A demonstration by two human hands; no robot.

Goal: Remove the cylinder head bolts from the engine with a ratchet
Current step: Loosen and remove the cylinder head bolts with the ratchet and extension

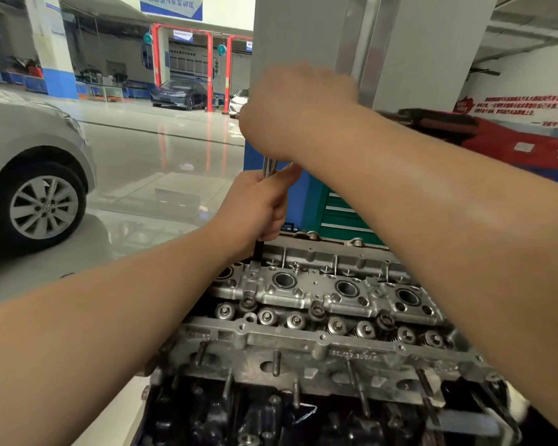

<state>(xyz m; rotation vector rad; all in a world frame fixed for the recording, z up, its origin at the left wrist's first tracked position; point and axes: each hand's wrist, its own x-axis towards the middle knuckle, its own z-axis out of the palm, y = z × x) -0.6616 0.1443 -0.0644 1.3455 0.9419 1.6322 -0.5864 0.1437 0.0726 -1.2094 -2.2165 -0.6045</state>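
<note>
The bare cylinder head of the engine fills the lower middle, with valve springs and dark head bolts in a row along it. A chrome ratchet extension stands upright over the head's far left corner, its dark lower end going down into the head. My left hand is wrapped around the shaft low down. My right hand, blurred, is closed over the top of the tool, which hides the ratchet head.
A silver car is parked at the left on the glossy floor. A green tool cabinet and a grey pillar stand just behind the engine. A red covered shape lies at the right.
</note>
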